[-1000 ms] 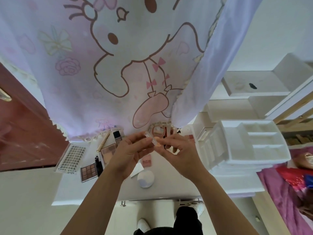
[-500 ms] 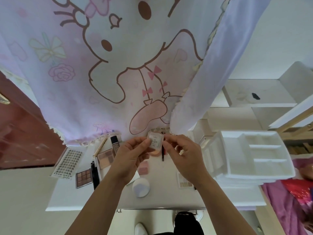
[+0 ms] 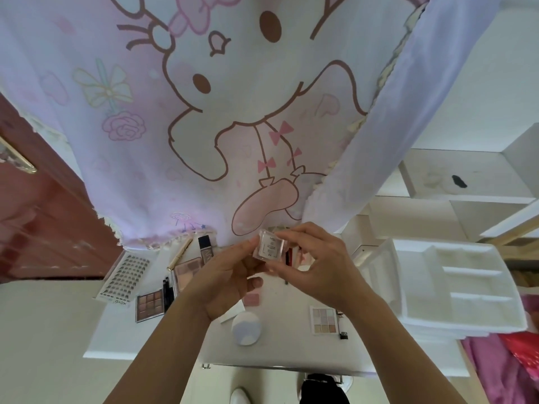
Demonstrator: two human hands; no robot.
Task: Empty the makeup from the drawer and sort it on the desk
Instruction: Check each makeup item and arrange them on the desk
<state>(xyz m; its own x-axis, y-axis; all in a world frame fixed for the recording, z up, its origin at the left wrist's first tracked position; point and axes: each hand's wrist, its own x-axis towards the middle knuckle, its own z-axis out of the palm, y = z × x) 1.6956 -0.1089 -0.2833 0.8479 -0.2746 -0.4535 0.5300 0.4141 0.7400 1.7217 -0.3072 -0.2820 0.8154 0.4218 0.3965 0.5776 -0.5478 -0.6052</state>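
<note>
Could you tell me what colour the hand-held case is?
The case is clear with a white label; head view.

Bright, soft daylight glows through the cartoon curtain (image 3: pixel 233 97), washing its cloth pale. Below the curtain the white worktop (image 3: pixel 291 354) is evenly lit, shadows faint. Strong wide-angle bending left and right of the curtain. Fine detail soft throughout.

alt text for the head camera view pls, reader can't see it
The left hand and right hand pinch a small clear square makeup case above a white desk strewn with eyeshadow palettes and a lash tray. A cartoon-print curtain hangs behind, and a white divided organizer sits at the right.
</note>
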